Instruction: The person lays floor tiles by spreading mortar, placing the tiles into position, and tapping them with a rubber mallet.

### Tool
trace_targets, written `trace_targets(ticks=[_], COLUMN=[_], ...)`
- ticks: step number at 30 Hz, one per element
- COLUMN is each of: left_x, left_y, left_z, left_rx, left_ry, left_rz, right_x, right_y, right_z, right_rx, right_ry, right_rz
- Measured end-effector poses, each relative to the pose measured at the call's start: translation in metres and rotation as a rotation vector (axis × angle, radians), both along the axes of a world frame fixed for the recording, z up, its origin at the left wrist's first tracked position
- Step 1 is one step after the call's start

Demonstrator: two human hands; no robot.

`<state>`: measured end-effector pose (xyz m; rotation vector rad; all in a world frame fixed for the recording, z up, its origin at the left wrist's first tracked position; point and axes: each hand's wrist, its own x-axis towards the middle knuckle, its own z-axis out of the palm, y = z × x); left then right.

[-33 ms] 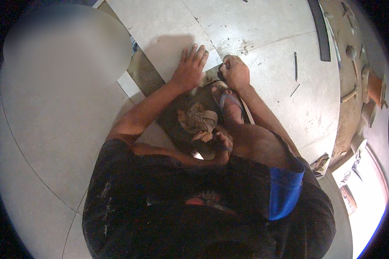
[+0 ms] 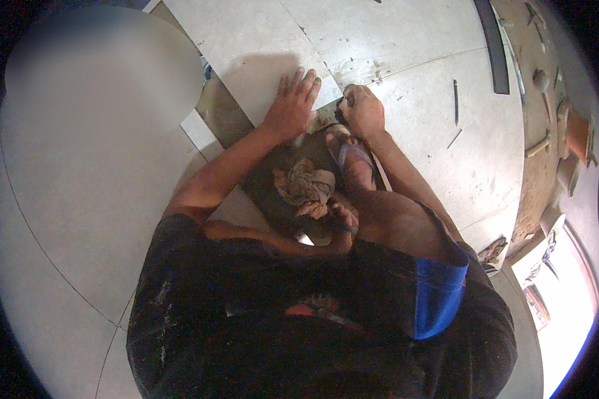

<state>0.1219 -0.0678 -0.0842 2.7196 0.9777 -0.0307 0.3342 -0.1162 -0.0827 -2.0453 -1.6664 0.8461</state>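
Note:
My left hand [image 2: 295,105] lies flat with its fingers spread on a pale floor tile [image 2: 253,40], near that tile's near edge. Just to the right, my right hand [image 2: 365,113] is closed in a fist at the tile's corner. A small dark thing shows at its fingers, too hidden to name. Between the two hands a narrow strip of bare, dirty floor [image 2: 325,120] is exposed along the tile's edge. Close below my right hand is my foot [image 2: 356,163] in a strapped sandal. A crumpled brown cloth [image 2: 305,185] lies between my forearms.
To the right on the tiles lie a dark pencil-like stick [image 2: 456,103] and a short white stick [image 2: 454,138]. A long black bar [image 2: 492,50] rests farther off. Beyond it are a mallet [image 2: 540,81] and an orange container [image 2: 578,138]. A blurred patch hides the upper left.

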Motion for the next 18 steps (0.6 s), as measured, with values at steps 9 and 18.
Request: trace_targets(ticks=[9,18], left_x=[0.000,-0.003], left_y=[0.000,0.002], left_z=[-0.001,-0.003], left_rx=[0.006,-0.033], left_ry=[-0.012,-0.049], left_rz=[-0.005,-0.003], right_x=[-0.001,0.010], right_y=[-0.007,-0.012], right_z=[-0.007,0.000], right_rx=[0.028,-0.019], right_ry=[-0.018,0.084], right_rz=[0.013,-0.001])
